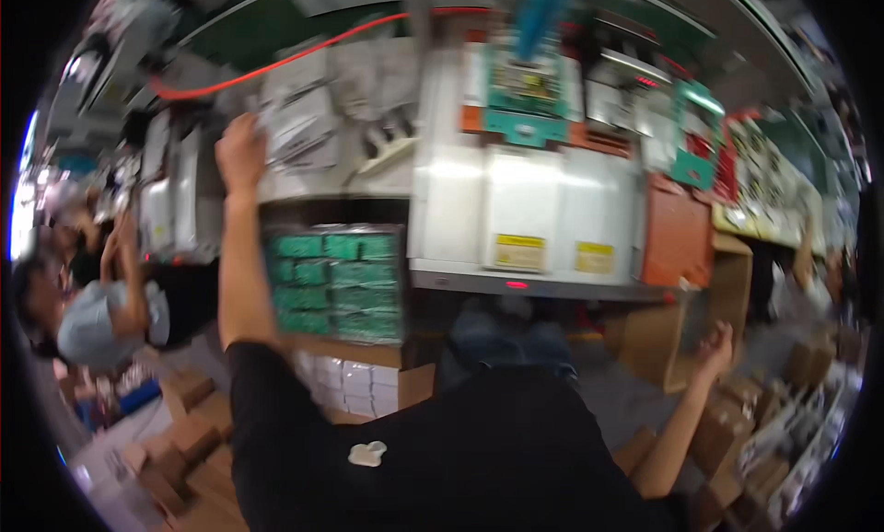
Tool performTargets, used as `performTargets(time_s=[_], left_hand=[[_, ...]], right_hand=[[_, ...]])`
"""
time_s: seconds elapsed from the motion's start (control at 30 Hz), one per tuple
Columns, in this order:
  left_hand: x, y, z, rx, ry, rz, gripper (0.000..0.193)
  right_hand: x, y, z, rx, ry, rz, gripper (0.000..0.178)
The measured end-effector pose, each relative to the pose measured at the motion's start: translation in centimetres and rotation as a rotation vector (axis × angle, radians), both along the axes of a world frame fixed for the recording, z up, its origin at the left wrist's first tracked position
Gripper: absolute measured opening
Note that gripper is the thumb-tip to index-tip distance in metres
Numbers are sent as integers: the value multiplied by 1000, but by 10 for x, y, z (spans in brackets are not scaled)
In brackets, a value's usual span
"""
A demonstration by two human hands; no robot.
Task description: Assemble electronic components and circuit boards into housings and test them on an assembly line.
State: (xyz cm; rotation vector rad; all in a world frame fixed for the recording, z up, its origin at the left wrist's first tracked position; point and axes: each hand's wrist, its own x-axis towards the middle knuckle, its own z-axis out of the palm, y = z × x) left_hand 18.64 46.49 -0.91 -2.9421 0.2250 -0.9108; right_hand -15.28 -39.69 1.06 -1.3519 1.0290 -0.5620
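Note:
My left arm reaches up the left side, and my left hand is closed beside flat white packets on the bench. Blur hides what its fingers hold, if anything. Out to the right, my right hand hangs near an open cardboard box. Its fingers are loosely bent and apart, with nothing visible in them. Straight ahead stands a white machine with yellow labels. A teal fixture carrying a green circuit board sits at its back.
Left of the machine, a carton holds stacked green items in clear wrap. White boxes fill another carton below. An orange-brown panel stands at the machine's right. Another person works at far left. Cardboard boxes crowd the floor.

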Motion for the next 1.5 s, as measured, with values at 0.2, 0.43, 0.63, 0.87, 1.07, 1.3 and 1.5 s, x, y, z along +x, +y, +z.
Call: performTargets(time_s=[0.2,0.43,0.63,0.87,1.07,1.3,1.5], left_hand=[[-120,-164,114,-579,125,-257,38],[-137,-424,98,-502,445,-1002,47],[-112,-470,34,-257,668,-999,52],[-97,-414,48,-243,902,-904,47],[-119,-421,59,-63,828,-656,36],[-137,-430,71,-113,839,-644,34],[-137,-450,85,-446,923,-628,29]], right_hand=[[12,72,5,-36,-65,8,23],[24,71,-11,60,-251,-27,29],[-2,36,-31,42,-290,-61,30],[-14,46,-75,112,31,-21,24],[-2,36,-169,-539,375,327,17],[53,1,-240,-808,866,694,18],[64,-27,-214,-846,859,665,24]])
